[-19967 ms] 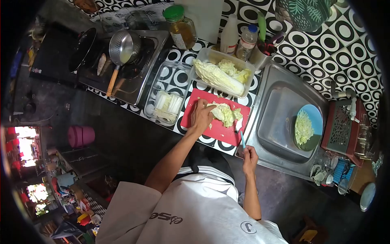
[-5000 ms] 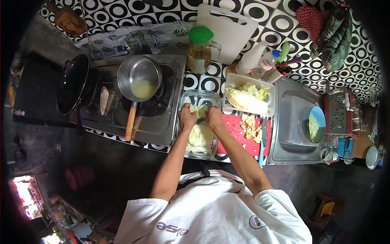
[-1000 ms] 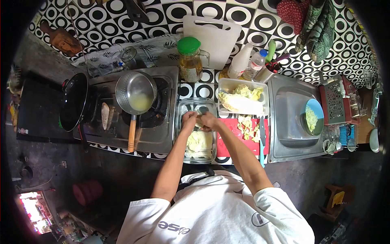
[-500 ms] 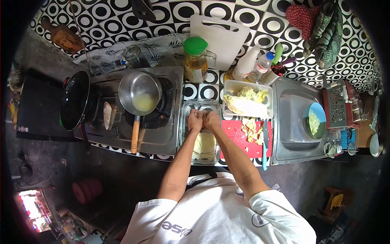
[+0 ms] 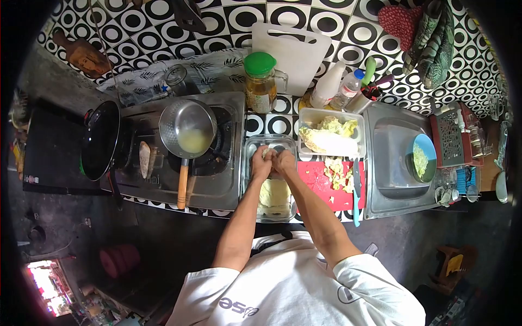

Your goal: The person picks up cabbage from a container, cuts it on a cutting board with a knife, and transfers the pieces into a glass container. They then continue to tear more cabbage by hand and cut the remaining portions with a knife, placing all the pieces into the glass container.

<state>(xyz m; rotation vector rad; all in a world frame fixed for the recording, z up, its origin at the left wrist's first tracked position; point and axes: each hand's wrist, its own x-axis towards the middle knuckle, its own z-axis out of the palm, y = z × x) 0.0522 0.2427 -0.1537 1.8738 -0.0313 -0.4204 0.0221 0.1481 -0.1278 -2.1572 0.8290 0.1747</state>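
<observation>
My table is tiled in black-and-white rings; the stove takes its left end, the sink its right; between them, at the front edge, sits my glass dish, with the red board just right of it; cabbage lies in the dish; my left hand and right hand are curled and pressed together over the dish's far half, pinching a pale leaf; the knife rests at the board's right edge.

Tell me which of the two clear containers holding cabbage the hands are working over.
The glass dish beside the stove: left hand and right hand meet above its leaves. The plastic tub by the sink sits untouched.
</observation>
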